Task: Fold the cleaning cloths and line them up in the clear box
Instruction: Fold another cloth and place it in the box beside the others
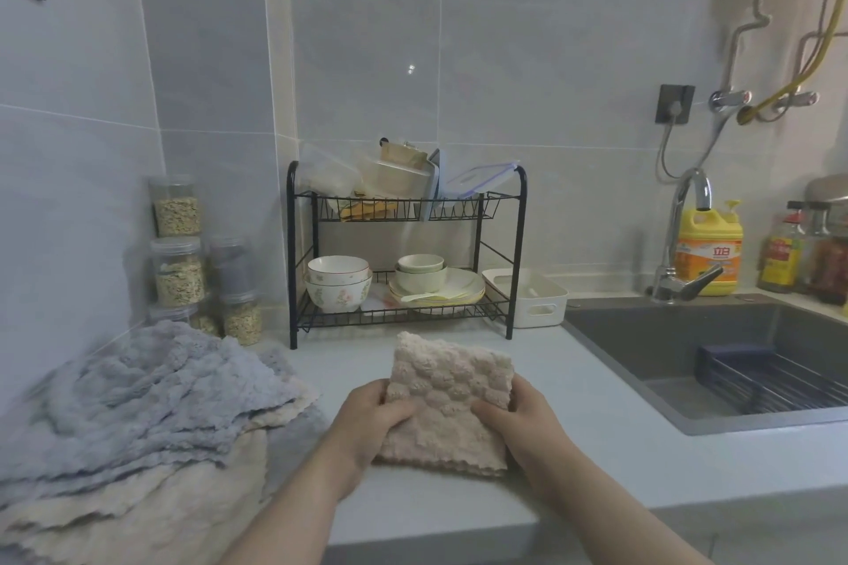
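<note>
The folded beige cloth (447,399) sits squarely between the hands, left hand (371,422) gripping its left edge, right hand (518,422) its right, fingers (400,420) curled round it, long axis running near-to-far.

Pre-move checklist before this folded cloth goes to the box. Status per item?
1. Fold: beige cloth folded into a compact rectangle: ok.
2. Grip: left hand and right hand both hold it: ok.
3. Box staged on the counter: not ok; clear containers sit on the rack top shelf.
4. Which one is the target box, and is it empty: cannot tell.
5. Remaining work: pile of unfolded cloths lies left, clear of the path: ok.
</note>
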Demonstrator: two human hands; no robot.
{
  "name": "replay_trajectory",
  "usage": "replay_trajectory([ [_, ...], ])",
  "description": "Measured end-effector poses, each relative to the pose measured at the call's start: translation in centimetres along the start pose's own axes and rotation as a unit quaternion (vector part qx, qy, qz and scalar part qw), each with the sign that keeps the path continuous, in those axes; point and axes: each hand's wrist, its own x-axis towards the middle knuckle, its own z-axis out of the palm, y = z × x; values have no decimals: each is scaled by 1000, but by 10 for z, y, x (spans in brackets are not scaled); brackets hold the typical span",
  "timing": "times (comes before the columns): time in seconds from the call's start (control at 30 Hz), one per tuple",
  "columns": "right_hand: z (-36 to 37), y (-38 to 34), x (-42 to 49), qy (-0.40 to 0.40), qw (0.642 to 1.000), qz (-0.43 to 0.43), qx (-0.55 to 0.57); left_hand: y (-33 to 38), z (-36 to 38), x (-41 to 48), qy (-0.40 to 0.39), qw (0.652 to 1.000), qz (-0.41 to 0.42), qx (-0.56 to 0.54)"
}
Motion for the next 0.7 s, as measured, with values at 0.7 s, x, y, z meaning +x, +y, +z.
replay_trajectory([
  [0.7, 0, 4, 4, 16, 999, 27, 26, 1, -7, 3, 48, 997, -3, -52],
])
